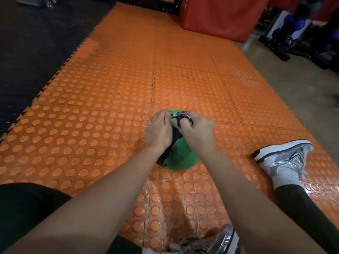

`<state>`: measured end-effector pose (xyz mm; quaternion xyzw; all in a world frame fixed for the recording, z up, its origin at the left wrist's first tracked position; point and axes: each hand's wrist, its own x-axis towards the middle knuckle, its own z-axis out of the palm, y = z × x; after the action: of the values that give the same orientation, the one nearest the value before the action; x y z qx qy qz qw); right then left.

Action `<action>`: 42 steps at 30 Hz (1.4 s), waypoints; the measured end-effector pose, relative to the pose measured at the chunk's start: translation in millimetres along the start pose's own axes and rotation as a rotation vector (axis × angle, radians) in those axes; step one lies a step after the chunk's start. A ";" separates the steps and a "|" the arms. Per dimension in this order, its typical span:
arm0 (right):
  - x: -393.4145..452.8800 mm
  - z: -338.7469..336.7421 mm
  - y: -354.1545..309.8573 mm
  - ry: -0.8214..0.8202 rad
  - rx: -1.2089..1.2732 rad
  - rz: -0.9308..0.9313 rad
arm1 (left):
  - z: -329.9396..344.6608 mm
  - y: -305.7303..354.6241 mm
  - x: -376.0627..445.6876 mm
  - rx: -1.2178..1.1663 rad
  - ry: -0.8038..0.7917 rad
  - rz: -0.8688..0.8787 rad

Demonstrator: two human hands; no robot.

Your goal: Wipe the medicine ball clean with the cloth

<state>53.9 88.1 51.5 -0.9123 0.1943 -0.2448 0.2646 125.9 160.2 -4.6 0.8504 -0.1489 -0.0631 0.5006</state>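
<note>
A green medicine ball [180, 156] rests on the orange studded floor mat in front of me, mostly covered by my hands. A dark cloth [175, 136] with pale patches lies bunched on top of the ball and hangs down its left side. My left hand [158, 132] grips the cloth from the left. My right hand [199, 131] grips the bunched upper part from the right. Both hands sit close together on the ball's top.
The orange studded mat [113, 88] stretches ahead, with black matting [36, 43] at the left. My shoes lie at the right [286, 158] and bottom [211, 241]. A red padded block [220, 15] stands far ahead. Dark equipment [302, 37] sits on bare concrete at the far right.
</note>
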 end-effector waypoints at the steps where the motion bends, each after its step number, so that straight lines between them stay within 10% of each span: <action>1: -6.1 0.7 -2.1 -0.032 0.030 -0.101 | -2.4 -2.7 1.3 -0.011 -0.013 0.009; 4: -9.1 -8.2 6.0 -0.031 0.045 -0.236 | -4.1 -6.6 0.5 -0.051 -0.020 0.047; 9: 11.0 -13.0 23.0 0.073 0.010 0.202 | 0.1 0.4 -4.0 -0.022 -0.003 0.023; 18: -8.3 7.7 -8.4 -0.029 0.018 -0.050 | -6.2 0.8 6.2 -0.043 -0.007 -0.040; 21: -1.7 -8.7 -10.2 -0.103 0.455 0.236 | -8.6 -6.7 0.8 -0.122 -0.020 0.019; 25: 19.8 -35.8 21.7 0.247 0.938 0.692 | -15.4 -11.3 3.9 -0.163 -0.033 -0.028; 31: -7.2 9.5 18.4 -0.012 0.139 0.108 | -10.7 -5.4 6.6 -0.084 0.004 -0.053; 37: -8.4 21.3 -2.7 -0.007 0.039 -0.187 | -12.3 -5.2 10.7 -0.120 -0.014 -0.053; 42: 12.9 -19.6 -3.3 -0.046 0.814 0.367 | -25.9 -32.7 13.4 -0.364 -0.027 -0.079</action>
<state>54.3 76.9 72.3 -0.6895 0.2349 -0.2299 0.6455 151.5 192.3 -19.8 0.7502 -0.1081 -0.1202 0.6412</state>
